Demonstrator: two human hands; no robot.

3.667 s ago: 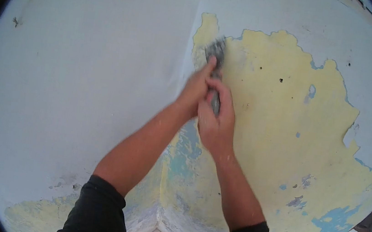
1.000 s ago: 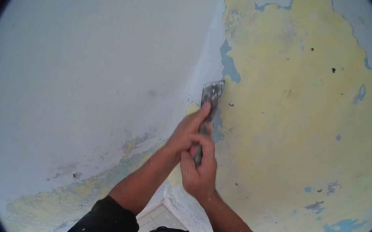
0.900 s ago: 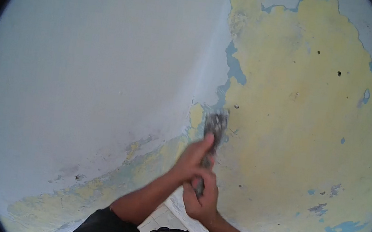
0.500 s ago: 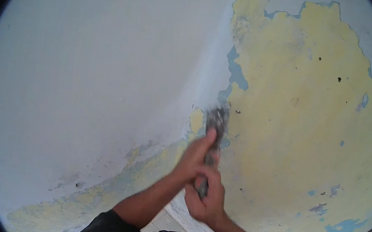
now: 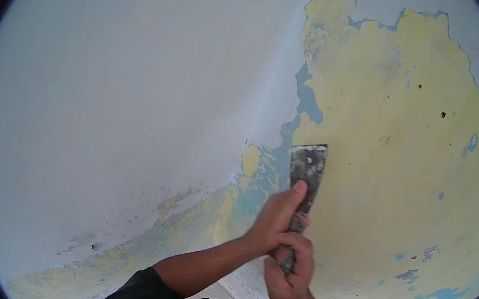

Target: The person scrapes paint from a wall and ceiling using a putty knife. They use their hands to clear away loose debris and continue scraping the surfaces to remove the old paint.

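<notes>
At the far left, the pale blue wall (image 5: 110, 87) stood mostly intact, with chipped paint (image 5: 174, 201) low down near the corner (image 5: 266, 123). The left hand (image 5: 276, 218) reached up from a bare forearm and dark sleeve (image 5: 146, 289), its grip pressed against the scraper (image 5: 306, 172), fingers extended along the back of the blade. Just below and to the right, the right hand (image 5: 291, 267) had its grip clamped shut around the scraper's handle. The blade lay flat against the wall, just right of the corner, its top edge touching the scraped yellow patch (image 5: 392, 155). Blue remnants (image 5: 307, 98) showed above the blade, and further ones (image 5: 432, 295) lay low at the right.
</notes>
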